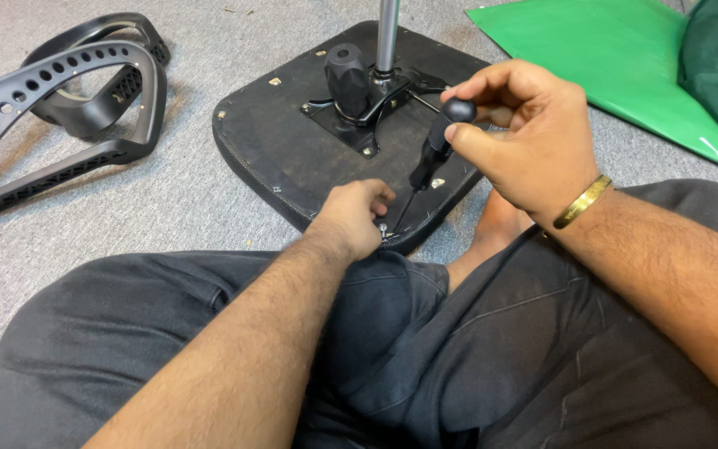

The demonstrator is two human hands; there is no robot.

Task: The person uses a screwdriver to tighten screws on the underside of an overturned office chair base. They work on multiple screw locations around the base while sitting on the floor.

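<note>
I watch right hand (525, 137) curled closed round ball-topped black screwdriver (435, 150), tip beside left fingertips. Left hand (352, 218) pinches small silver screw (383, 228) at near edge of upturned black padded chair seat (292, 158). Risk: tilted driver slips, jabs fingers; screw drops.

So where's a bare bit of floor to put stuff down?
Bare carpet lies between the armrests and the seat. It's crowded at the seat's near edge, where the left hand, right hand and screwdriver meet.
</note>
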